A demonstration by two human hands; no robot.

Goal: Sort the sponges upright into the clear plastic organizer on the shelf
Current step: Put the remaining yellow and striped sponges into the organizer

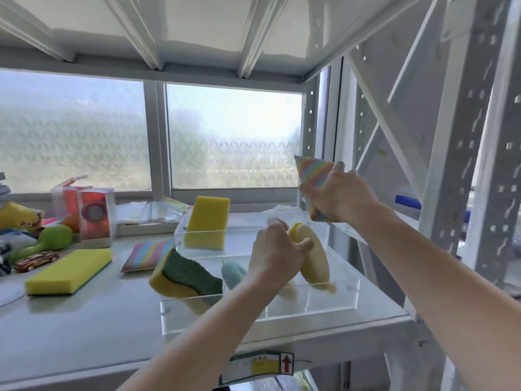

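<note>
The clear plastic organizer point(332, 303) sits on the white shelf at centre right. My left hand point(275, 253) grips a pale yellow oval sponge point(314, 253), tilted inside the organizer's right part. My right hand point(339, 196) holds a rainbow-striped sponge point(311, 176) in the air above the organizer's back right corner. A yellow sponge point(208, 221) stands upright in the back compartment. A yellow-and-green scrub sponge point(186, 275) leans in the front left compartment. A teal sponge point(232, 273) stands beside my left wrist, partly hidden.
On the shelf point(84, 328) left of the organizer lie a flat yellow sponge point(69, 270) and a pastel striped sponge point(148, 255). Farther left are a toy car point(35, 261), a green toy point(53, 238) and clear boxes point(94, 214). A white shelf post point(462, 170) rises at right.
</note>
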